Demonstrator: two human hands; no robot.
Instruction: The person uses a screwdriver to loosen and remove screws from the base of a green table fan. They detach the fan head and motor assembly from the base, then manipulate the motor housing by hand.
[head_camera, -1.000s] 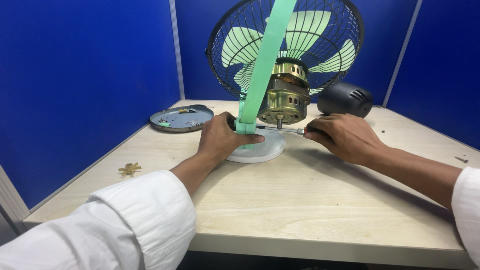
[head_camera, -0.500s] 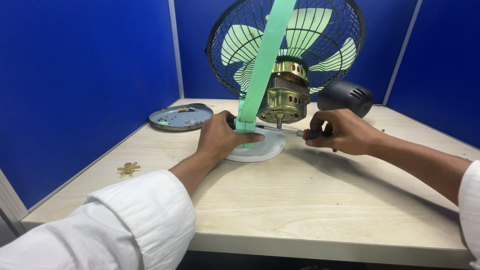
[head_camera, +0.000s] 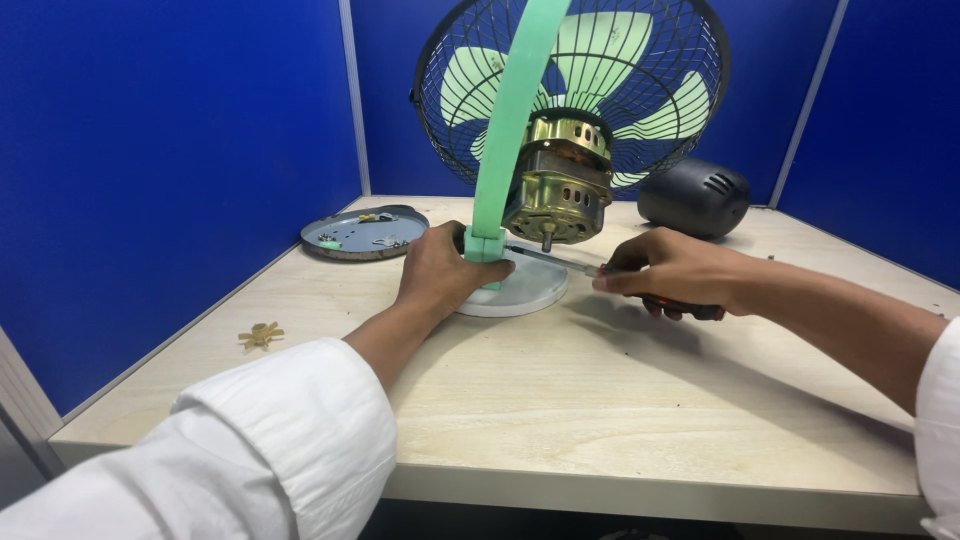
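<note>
Pale wooden desk (head_camera: 620, 420), enclosed by blue partition panels (head_camera: 170, 150). At 12 o'clock on the desk: table fan (head_camera: 570, 110), upright, black wire grille with pale green blades behind it. Green stand arm (head_camera: 510, 120) rising from a round white base (head_camera: 525, 290). Brass-coloured motor (head_camera: 558, 190) exposed, no rear housing fitted. Black motor cover (head_camera: 695, 197) set down at 1 o'clock, apart from the fan. Round grey tray (head_camera: 365, 233) at 10 o'clock, holding small loose parts. Small brass fitting (head_camera: 261, 335) lying alone at 9 o'clock near the desk edge.

Progress, as judged: disassembly well advanced, cover off and fasteners collected; motor, stand and grille not yet separated.

Left hand (head_camera: 440, 272): forearm extended from a white sleeve, fingers wrapped closed around the foot of the stand arm, palm bearing on the base. Right hand (head_camera: 670, 275): reaching in from 3 o'clock, fingers closed around the screwdriver (head_camera: 575, 262) handle, shaft level, tip directed at the joint under the motor.
</note>
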